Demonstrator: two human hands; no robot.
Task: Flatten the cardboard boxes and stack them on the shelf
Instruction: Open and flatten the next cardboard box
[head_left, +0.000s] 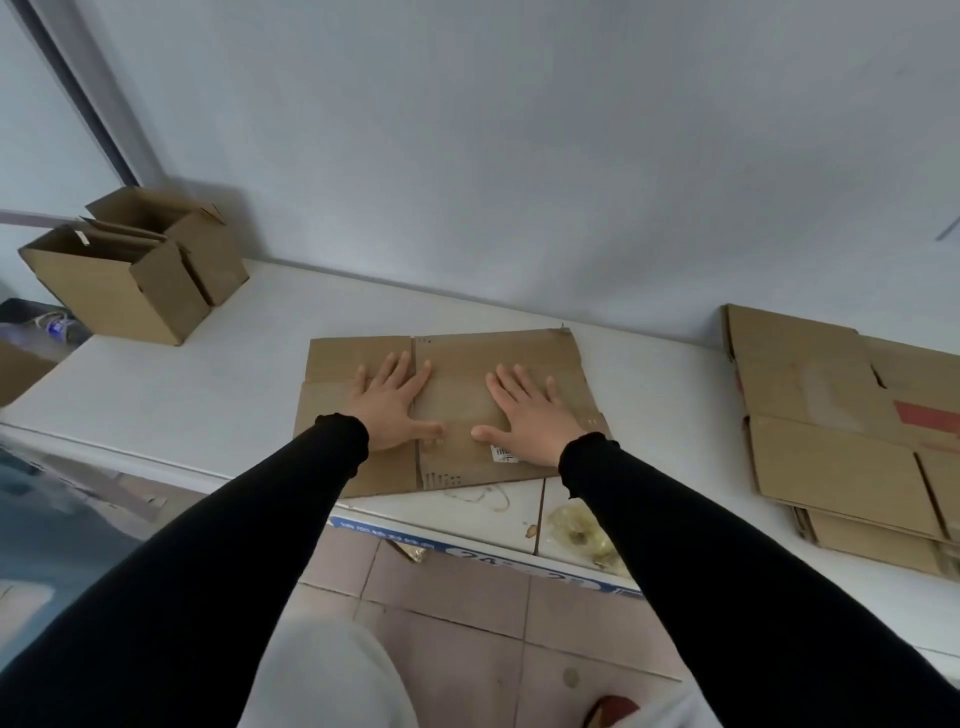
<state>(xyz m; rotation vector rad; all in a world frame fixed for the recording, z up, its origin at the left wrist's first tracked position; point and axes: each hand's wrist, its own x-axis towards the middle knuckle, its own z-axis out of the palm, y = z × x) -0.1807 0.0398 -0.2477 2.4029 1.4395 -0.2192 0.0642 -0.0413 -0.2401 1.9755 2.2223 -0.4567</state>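
A flattened brown cardboard box (519, 353) lies on the white shelf top (218, 374) in the middle of the view. My left hand (392, 402) presses flat on its left half, fingers spread and straight. My right hand (530, 408) presses flat on its right half in the same way. A stack of flattened boxes (831, 431) lies at the right end of the shelf. Two open, unflattened boxes (130, 275) stand upright at the far left, one against the other.
A white wall (519, 156) rises behind the shelf. The shelf's front edge carries a blue printed strip (395, 540) and a yellowish stain (582, 530). Tiled floor (467, 613) lies below. Dark clutter sits beyond the shelf's left end.
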